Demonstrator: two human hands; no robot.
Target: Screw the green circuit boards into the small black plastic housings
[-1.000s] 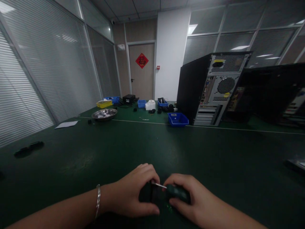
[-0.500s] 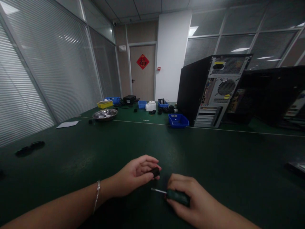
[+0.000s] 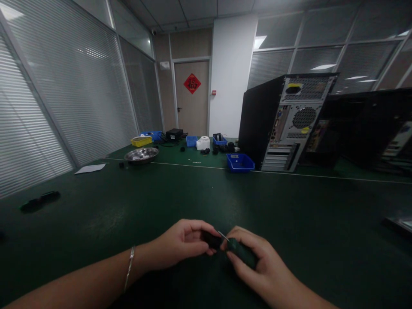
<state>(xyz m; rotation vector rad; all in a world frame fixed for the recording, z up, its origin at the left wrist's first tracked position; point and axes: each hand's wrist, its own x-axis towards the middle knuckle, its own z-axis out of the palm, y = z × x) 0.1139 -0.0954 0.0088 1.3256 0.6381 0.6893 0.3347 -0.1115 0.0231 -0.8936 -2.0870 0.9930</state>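
Green table (image 3: 161, 201) bare around left hand (image 3: 182, 244) pinching black part (image 3: 210, 239), right hand (image 3: 257, 262) gripping screwdriver (image 3: 240, 251).

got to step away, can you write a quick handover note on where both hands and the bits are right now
Left hand: fingers closed on a small black part, held just above the green table.
Right hand: closed on a green-handled screwdriver, its metal shaft pointing up-left to the part; the tip seems to meet it, but the contact point is too dark to confirm.
Done: part and tool are both in hand and brought together.
Left: whatever the screwdriver does on the part; no screw is visible.
Nearby: blue bin and computer tower stand far back, out of play.
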